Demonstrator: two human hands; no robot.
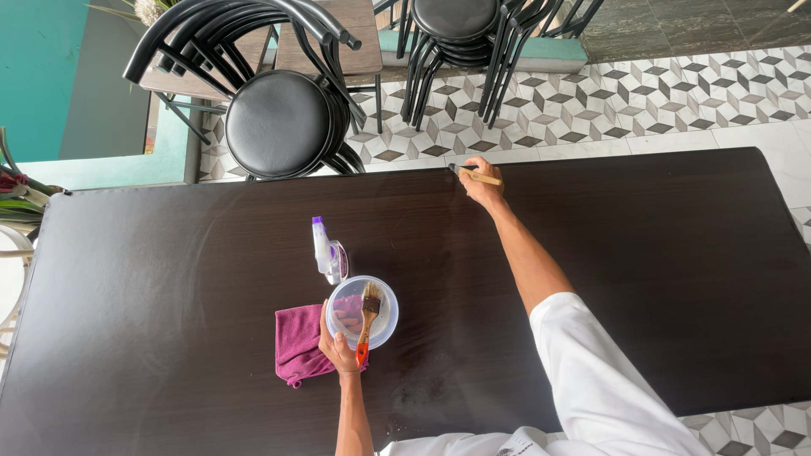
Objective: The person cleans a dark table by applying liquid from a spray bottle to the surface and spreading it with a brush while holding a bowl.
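Two hands are busy on a big dark table (642, 279). The right hand (480, 187) is stretched far out to the back edge. Its fingers are pinched around a thin brush (475, 174) with a pale handle, and the tip of it sits right at the edge. The left hand (340, 342) is close to the body. It is curled around the side of a clear bowl (382, 325), gripping the rim.

A second, wider paint brush (368, 321) with an orange handle rests across the bowl, bristles up. A pink cloth (297, 342) lies just beside the bowl, touching the left hand. A small spray bottle (325, 251) lies just behind the bowl.

What could go wrong? The arm is reaching a long way, so the sleeve could drag across the table. If the left hand tips the bowl, the wide brush could slide out and whatever is inside could spill onto the cloth. The thin brush could slip over the edge and fall to the tiled floor (676, 101).

The spray bottle is see-through with a purple top. Any label on it is too small to make out. Black stools (279, 122) stand stacked behind the table.
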